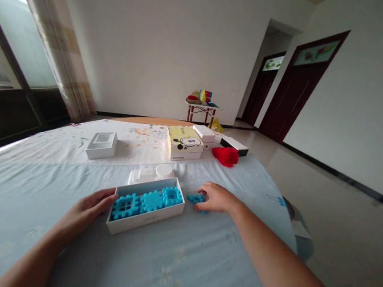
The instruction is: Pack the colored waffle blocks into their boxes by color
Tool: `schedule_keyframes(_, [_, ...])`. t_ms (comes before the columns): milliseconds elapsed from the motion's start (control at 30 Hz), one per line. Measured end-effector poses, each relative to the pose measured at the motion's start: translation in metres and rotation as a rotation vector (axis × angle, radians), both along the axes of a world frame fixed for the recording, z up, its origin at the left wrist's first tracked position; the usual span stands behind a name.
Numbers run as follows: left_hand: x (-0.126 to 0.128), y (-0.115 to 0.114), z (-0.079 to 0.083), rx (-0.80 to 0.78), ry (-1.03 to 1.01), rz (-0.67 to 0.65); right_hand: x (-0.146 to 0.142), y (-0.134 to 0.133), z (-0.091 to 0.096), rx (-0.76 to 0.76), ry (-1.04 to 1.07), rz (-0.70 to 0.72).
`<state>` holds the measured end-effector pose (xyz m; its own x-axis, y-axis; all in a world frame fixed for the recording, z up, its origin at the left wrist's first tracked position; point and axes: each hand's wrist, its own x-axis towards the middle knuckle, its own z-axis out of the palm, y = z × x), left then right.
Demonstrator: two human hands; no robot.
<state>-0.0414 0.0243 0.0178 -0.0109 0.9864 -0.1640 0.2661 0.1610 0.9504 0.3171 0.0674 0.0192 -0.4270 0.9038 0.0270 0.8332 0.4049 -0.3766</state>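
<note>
A white open-topped box (147, 219) sits on the cloth in front of me, with several blue toothed building blocks (152, 201) laid in a row inside it. At its left end my left hand (94, 205) holds the rim, thumb and fingers at the far left corner. To the right of the box, my right hand (216, 197) curls its thumb and fingers around a small blue building block (195, 198) close to the tabletop. Part of that block is hidden by the fingers, so its full shape cannot be seen.
Behind the box lies a white plastic piece (150, 173). Farther back stand a white box lid (102, 145), a yellow cartoon box (185, 142), white boxes (204, 134), a red fuzzy item (225, 156) and a black-and-white box (234, 145). The round table's edge (285, 198) curves at right.
</note>
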Motion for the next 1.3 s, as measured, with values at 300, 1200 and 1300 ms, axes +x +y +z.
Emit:
schedule_keyframes(300, [0.01,-0.008,0.014,0.014,-0.008,-0.013,0.001,0.003,-0.004,-0.018,-0.014,-0.009])
schedule_keyframes(1200, [0.003,-0.003,0.003,0.137,-0.11,-0.091,-0.102,0.03,0.066,0.057,0.214,0.324])
schedule_keyframes(1300, [0.003,-0.003,0.002,0.149,-0.108,-0.108,-0.127,0.038,0.067,0.046,0.074,0.354])
